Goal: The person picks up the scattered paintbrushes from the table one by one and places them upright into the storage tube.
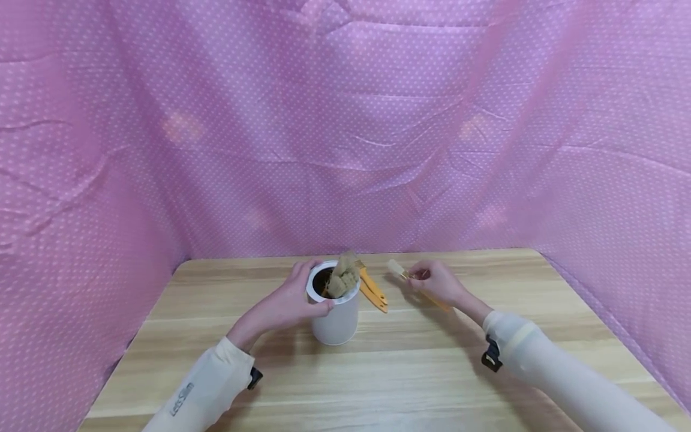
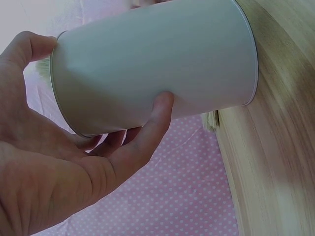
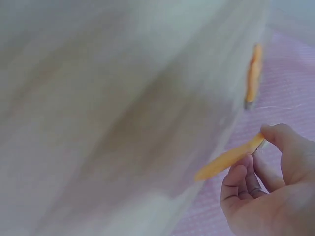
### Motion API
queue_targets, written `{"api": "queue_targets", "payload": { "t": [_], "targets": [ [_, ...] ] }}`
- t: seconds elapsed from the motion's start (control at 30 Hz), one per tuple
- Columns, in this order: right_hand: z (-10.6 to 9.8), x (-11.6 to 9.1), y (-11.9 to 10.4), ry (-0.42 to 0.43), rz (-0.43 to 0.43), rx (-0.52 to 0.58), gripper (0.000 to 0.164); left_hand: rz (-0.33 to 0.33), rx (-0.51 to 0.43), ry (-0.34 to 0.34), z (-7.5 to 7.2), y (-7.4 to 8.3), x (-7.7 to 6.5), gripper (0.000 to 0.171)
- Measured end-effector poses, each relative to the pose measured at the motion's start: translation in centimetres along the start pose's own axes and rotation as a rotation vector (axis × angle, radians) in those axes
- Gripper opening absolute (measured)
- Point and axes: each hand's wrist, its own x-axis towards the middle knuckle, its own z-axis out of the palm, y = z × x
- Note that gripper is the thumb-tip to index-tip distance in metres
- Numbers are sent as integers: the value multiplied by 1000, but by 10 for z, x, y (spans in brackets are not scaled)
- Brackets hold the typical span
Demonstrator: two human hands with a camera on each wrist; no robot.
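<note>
My left hand [image 1: 291, 303] grips a white cylindrical canister [image 1: 336, 324] near its rim, thumb on the near side and fingers round the far left. In the left wrist view the canister [image 2: 157, 59] lies across the picture with its base at the wooden table. Beige, bristly-looking material [image 1: 344, 279] sticks up from its mouth, beside a dark inside. On the right, my right hand [image 1: 439, 282] pinches a paintbrush with pale bristles [image 1: 396, 267] and an orange handle. That orange handle [image 3: 229, 160] shows between thumb and fingers in the right wrist view.
Just right of the canister, orange-handled brushes [image 1: 373, 291] lie on the wooden table [image 1: 378, 384]. One orange handle [image 3: 254, 73] also appears in the right wrist view. Pink dotted cloth [image 1: 345, 150] hangs behind the table and along both sides.
</note>
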Motion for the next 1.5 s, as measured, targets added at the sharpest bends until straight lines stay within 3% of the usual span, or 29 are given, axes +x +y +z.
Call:
{"api": "queue_targets", "payload": {
  "t": [0.23, 0.47, 0.9, 1.2, 1.37, 1.5],
  "targets": [
    [-6, 13, -32, 33, -51, 116, 15, 1, 4, -3, -3, -2, 1, 99],
    [-26, 18, -91, 35, -36, 221, 20, 14, -2, -17, -5, -3, 4, 98],
    [-46, 13, -170, 76, -73, 562, 29, 19, -17, -23, -5, -2, 2, 99],
    [-28, 15, -193, 214, -312, 697, 25, 13, -24, -17, -3, -5, 0, 99],
    [-16, 15, -197, 255, -345, 691, 26, 9, -29, -20, -2, -4, -2, 98],
    [-7, 16, -197, 232, -337, 636, 25, 12, -28, -10, -3, -3, -2, 98]
  ]
}}
